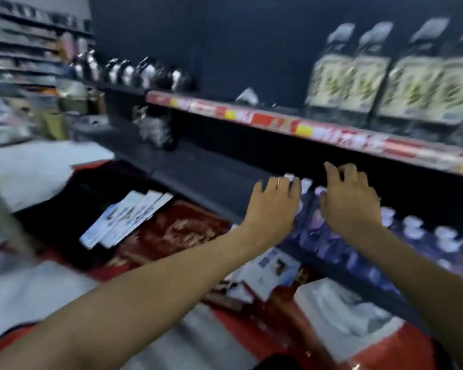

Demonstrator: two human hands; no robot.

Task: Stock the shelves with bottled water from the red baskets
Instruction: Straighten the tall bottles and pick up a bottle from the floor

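Note:
The frame is blurred by motion. A row of small water bottles (412, 231) with white caps and blue-purple labels stands on the dark lower shelf (211, 177). My left hand (273, 206) reaches over the left end of that row, its fingers loosely spread near the caps. Just to its right, my right hand (350, 198) hovers above the same bottles with fingers spread and slightly bent. Neither hand plainly grips a bottle. Red baskets (385, 345) sit below the shelf at the bottom of the view.
Large bottles with pale green labels (385, 84) stand on the upper shelf, whose edge carries a red and yellow price strip (292, 124). Flat white boxes (129, 217) lie on a red patterned surface at the left. Dark bottles (145, 73) line a farther shelf.

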